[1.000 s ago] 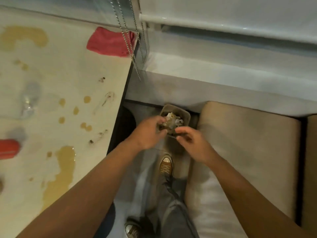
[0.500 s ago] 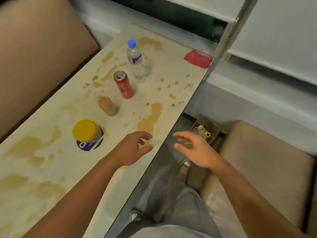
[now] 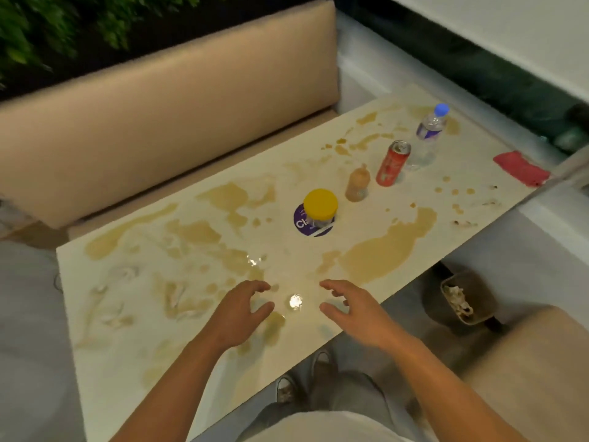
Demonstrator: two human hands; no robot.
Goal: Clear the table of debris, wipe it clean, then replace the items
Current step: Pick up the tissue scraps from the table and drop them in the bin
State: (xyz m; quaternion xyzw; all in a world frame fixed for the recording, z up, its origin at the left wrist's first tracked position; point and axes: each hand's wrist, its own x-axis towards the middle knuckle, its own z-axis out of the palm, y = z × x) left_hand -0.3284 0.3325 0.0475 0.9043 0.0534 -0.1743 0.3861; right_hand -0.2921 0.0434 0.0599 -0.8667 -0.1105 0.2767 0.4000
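Observation:
The cream table (image 3: 134, 314) is covered in brown spill stains. On it stand a yellow-lidded jar (image 3: 318, 212), a small brown bottle (image 3: 357, 183), a red can (image 3: 392, 164) and a blue-capped water bottle (image 3: 428, 135). A red cloth (image 3: 521, 169) lies at the far right corner. My left hand (image 3: 239, 314) and my right hand (image 3: 353, 309) hover over the near edge, fingers loosely spread, holding nothing. A small bin (image 3: 467, 298) with crumpled paper sits on the floor to the right.
A tan bench back (image 3: 159, 122) runs behind the table and a tan seat (image 3: 526, 371) is at the lower right. Small dark crumbs (image 3: 462, 223) lie near the table's right edge. My shoes (image 3: 306, 374) show under the table edge.
My hands left the bin on the floor, empty, and came up over the table. My view swung left from the bin to the whole tabletop.

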